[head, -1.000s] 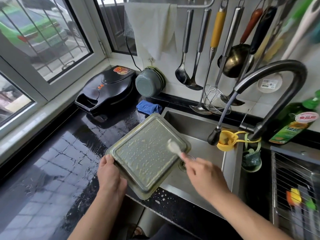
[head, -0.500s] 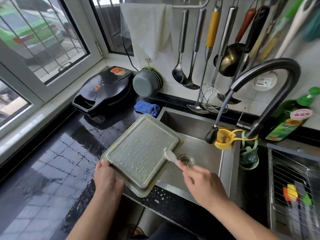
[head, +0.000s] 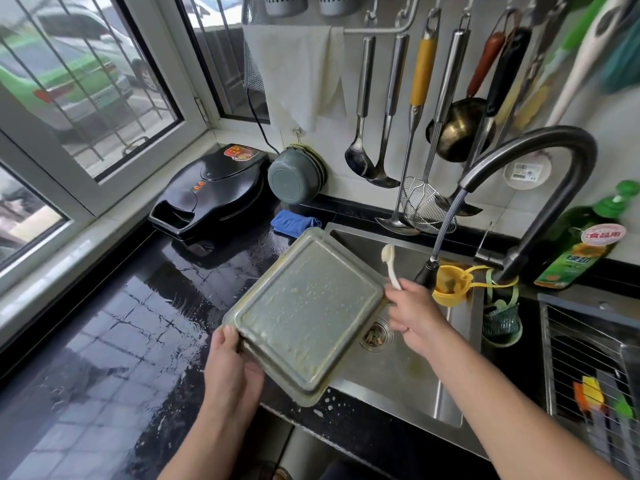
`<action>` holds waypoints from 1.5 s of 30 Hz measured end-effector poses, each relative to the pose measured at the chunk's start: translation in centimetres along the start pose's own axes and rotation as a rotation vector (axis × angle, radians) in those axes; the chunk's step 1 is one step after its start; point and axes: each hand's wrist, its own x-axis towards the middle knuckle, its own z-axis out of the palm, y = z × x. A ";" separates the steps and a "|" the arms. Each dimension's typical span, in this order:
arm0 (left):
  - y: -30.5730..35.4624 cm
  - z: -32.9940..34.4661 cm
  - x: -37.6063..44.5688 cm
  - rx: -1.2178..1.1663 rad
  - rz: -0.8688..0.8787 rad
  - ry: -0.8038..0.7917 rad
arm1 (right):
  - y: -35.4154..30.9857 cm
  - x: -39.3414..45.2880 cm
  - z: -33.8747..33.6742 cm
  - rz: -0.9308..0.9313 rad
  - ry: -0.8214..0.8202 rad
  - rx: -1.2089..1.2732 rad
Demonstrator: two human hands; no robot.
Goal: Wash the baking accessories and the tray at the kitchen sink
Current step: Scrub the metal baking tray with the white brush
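A square metal baking tray (head: 304, 317), smeared with pale batter, tilts over the left edge of the steel sink (head: 408, 379). My left hand (head: 230, 362) grips its near-left corner, thumb on top. My right hand (head: 414, 318) holds a small white scraper (head: 390, 265) by its handle, blade pointing up, just off the tray's right edge. The black faucet (head: 540, 188) arches over the sink with its spray head (head: 426, 271) hanging above the basin. No water is running.
Wet black countertop (head: 114, 341) lies to the left with a black electric griddle (head: 211, 192) and blue cloth (head: 294, 223) behind. Ladles and skimmers hang on the wall. A green detergent bottle (head: 581, 244), yellow strainer (head: 450, 282) and wire dish rack (head: 595, 386) stand right.
My right hand has lifted the scraper off the tray's surface and moved it right, past the tray's edge. The tray stays held over the sink's left rim.
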 end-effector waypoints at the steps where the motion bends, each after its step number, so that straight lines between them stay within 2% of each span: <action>1: 0.3 -0.2 -0.6 -0.021 -0.045 -0.098 | -0.9 0.3 -0.3 -0.023 -0.016 0.026; 3: 1.8 -0.5 -1.9 -0.013 -0.191 -0.308 | -3.2 1.1 -1.2 -0.093 -0.057 0.016; 5: 3.1 -0.2 -2.0 0.181 -0.312 -0.455 | -5.3 1.7 -2.0 -0.153 -0.102 -0.053; 8: 3.4 2.3 -1.4 0.454 -0.337 -0.547 | -6.9 1.9 -1.8 -0.214 -0.218 -0.171; 11: 2.5 5.0 -1.0 0.445 -0.315 -0.527 | -7.4 1.3 -0.1 -0.304 -0.303 -0.366; 13: 1.9 6.0 -1.0 0.454 -0.264 -0.495 | -7.7 1.0 0.6 -0.447 -0.194 -0.586; 15: 1.3 5.9 -1.1 0.467 -0.198 -0.439 | -7.6 0.4 0.5 -0.581 0.058 -0.834; 16: 0.9 5.7 -1.2 0.472 -0.165 -0.387 | -7.3 -0.4 0.1 -0.605 0.170 -0.914; 17: 0.5 5.4 -1.2 0.467 -0.131 -0.330 | -6.8 -1.5 -0.1 -0.611 0.207 -0.948; 19: 0.0 4.7 -1.5 0.460 -0.071 -0.254 | -5.3 -3.5 -0.2 -0.586 0.161 -0.965; 22: -1.0 4.5 -1.9 0.495 -0.014 -0.225 | -3.4 -4.9 0.6 -0.564 0.101 -0.958; 26: -2.1 5.8 -2.3 0.671 0.134 -0.262 | -3.2 -4.8 2.4 -0.548 0.144 -0.913; 29: -2.6 6.5 -2.3 0.835 0.266 -0.275 | -2.8 -7.5 4.4 -0.557 0.031 -0.873; 31: -2.6 6.7 -2.4 0.854 0.303 -0.267 | -3.2 -8.2 4.9 -0.580 -0.019 -0.881; 36: -2.7 7.2 -3.5 0.924 0.359 -0.309 | -5.0 -2.9 3.6 -0.303 0.145 -0.638; 41: -3.1 6.0 -2.5 1.006 0.375 -0.248 | -4.2 -6.3 3.8 -0.334 0.051 -0.564; 43: -3.5 5.9 -2.7 1.033 0.369 -0.235 | -4.5 -5.7 4.4 -0.242 0.010 -0.519; 45: -3.9 6.2 -3.2 1.051 0.379 -0.242 | -5.2 -4.1 4.4 -0.134 0.035 -0.367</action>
